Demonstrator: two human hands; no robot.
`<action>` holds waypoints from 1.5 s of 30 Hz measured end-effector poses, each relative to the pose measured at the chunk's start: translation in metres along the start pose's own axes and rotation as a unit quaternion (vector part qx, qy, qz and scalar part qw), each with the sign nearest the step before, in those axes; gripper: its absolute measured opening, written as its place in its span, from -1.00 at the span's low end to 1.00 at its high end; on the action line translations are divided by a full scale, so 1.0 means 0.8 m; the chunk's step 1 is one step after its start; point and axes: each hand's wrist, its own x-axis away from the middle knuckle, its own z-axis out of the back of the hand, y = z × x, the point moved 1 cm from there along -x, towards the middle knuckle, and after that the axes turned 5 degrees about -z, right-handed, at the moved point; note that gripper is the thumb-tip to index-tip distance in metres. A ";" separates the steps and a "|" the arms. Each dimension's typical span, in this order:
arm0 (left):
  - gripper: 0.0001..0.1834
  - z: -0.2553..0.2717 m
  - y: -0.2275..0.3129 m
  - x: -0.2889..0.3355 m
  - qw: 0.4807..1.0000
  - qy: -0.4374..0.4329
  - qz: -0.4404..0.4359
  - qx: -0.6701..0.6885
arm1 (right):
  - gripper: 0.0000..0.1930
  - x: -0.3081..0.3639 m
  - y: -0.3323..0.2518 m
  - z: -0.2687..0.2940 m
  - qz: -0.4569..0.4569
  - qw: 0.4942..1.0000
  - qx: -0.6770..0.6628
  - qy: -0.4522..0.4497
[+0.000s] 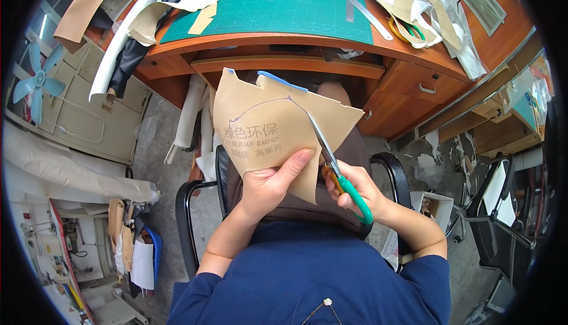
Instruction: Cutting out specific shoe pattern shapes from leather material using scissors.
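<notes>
A tan sheet of stiff paper or board point(254, 112) with printing and a curved pen line is held up over my lap. My left hand point(273, 180) pinches its lower edge, the thumb lying on the printed face. A strip of blue point(283, 81) shows along the sheet's top edge. In my right hand point(361, 189) is a pair of scissors point(350, 193) with green and orange handles. Their blades reach up along the sheet, the tips near the right end of the pen line. Whether the blades are parted is hard to make out.
Ahead stands a wooden desk point(266, 65) with a green cutting mat point(266, 14), a metal ruler point(367, 20) and paper scraps. Chair armrests point(188, 224) flank me. Rolled material point(89, 177) and a blue fan point(38, 81) are at the left; another chair point(503, 218) is at the right.
</notes>
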 end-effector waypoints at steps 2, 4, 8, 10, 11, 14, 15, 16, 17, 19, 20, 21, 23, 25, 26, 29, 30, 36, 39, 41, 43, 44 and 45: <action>-0.78 0.003 0.002 -0.003 1.000 -0.014 0.014 0.010 | -0.46 0.002 -0.005 0.006 -0.029 0.999 0.035 -0.017; -0.78 0.009 0.004 -0.004 1.000 -0.020 0.022 0.002 | -0.45 0.002 -0.008 0.012 -0.026 0.997 0.068 -0.020; -0.76 0.017 0.009 -0.005 0.997 -0.040 0.061 -0.010 | -0.46 0.003 -0.013 0.012 -0.040 0.996 0.084 -0.014; -0.76 0.018 0.008 -0.004 0.995 -0.060 0.076 -0.011 | -0.47 0.001 -0.009 0.007 -0.018 0.998 0.058 0.000; -0.76 0.018 0.007 -0.004 0.993 -0.079 0.091 -0.012 | -0.48 0.000 -0.007 0.006 0.004 0.999 0.032 0.014; -0.75 0.023 0.012 -0.005 0.989 -0.089 0.120 -0.012 | -0.49 0.002 -0.012 0.010 -0.026 0.998 0.055 0.002; -0.75 0.024 0.012 -0.005 0.989 -0.089 0.119 -0.012 | -0.49 0.002 -0.013 0.011 -0.026 0.998 0.055 0.001; -0.75 0.025 0.011 -0.006 0.988 -0.089 0.124 -0.008 | -0.49 0.002 -0.015 0.013 -0.030 0.997 0.077 -0.003; -0.75 0.025 0.010 -0.006 0.988 -0.089 0.128 -0.004 | -0.48 0.002 -0.016 0.013 -0.035 0.994 0.100 -0.007; -0.75 0.024 0.007 -0.005 0.989 -0.090 0.121 -0.004 | -0.49 0.003 -0.018 0.012 -0.042 0.995 0.089 -0.012; -0.75 0.023 0.005 -0.004 0.989 -0.092 0.115 -0.004 | -0.50 0.003 -0.019 0.012 -0.050 0.995 0.079 -0.016; -0.75 0.022 0.002 -0.003 0.989 -0.093 0.114 -0.003 | -0.50 0.003 -0.017 0.011 -0.050 0.995 0.080 -0.015; -0.74 0.019 -0.003 0.000 0.988 -0.120 0.099 -0.019 | -0.53 0.004 -0.012 0.010 -0.039 0.998 0.039 -0.002; -0.74 0.016 -0.003 -0.003 0.987 -0.111 0.114 -0.006 | -0.53 0.003 -0.014 0.011 -0.050 0.998 0.037 -0.001; -0.74 0.015 -0.002 -0.004 0.986 -0.103 0.127 0.007 | -0.54 0.003 -0.014 0.012 -0.060 0.998 0.037 -0.001; -0.68 0.015 -0.004 -0.005 0.988 -0.111 0.103 -0.007 | -0.54 0.003 -0.018 0.009 -0.066 0.997 0.033 0.007; -0.68 0.014 -0.006 -0.004 0.989 -0.111 0.102 -0.007 | -0.54 0.003 -0.017 0.010 -0.066 0.997 0.033 0.006; -0.60 0.032 0.006 -0.026 0.997 0.073 0.004 0.019 | -0.55 0.000 -0.011 0.018 -0.031 0.993 0.103 -0.041; -0.61 0.040 0.017 -0.037 0.998 0.045 -0.043 0.008 | -0.54 0.000 -0.011 0.025 -0.039 0.992 0.104 -0.056; -0.58 0.047 0.021 -0.036 0.999 0.018 -0.037 -0.021 | -0.52 0.001 -0.015 0.028 -0.087 0.987 0.109 -0.076; -0.54 0.054 0.024 -0.035 0.999 0.010 -0.020 -0.025 | -0.52 0.000 -0.013 0.028 -0.074 0.987 0.120 -0.078; -0.50 0.056 0.025 -0.034 1.000 0.001 -0.004 -0.030 | -0.51 0.000 -0.012 0.028 -0.061 0.987 0.130 -0.078; -0.50 0.057 0.025 -0.034 1.000 0.002 -0.004 -0.029 | -0.51 0.000 -0.012 0.028 -0.061 0.987 0.130 -0.078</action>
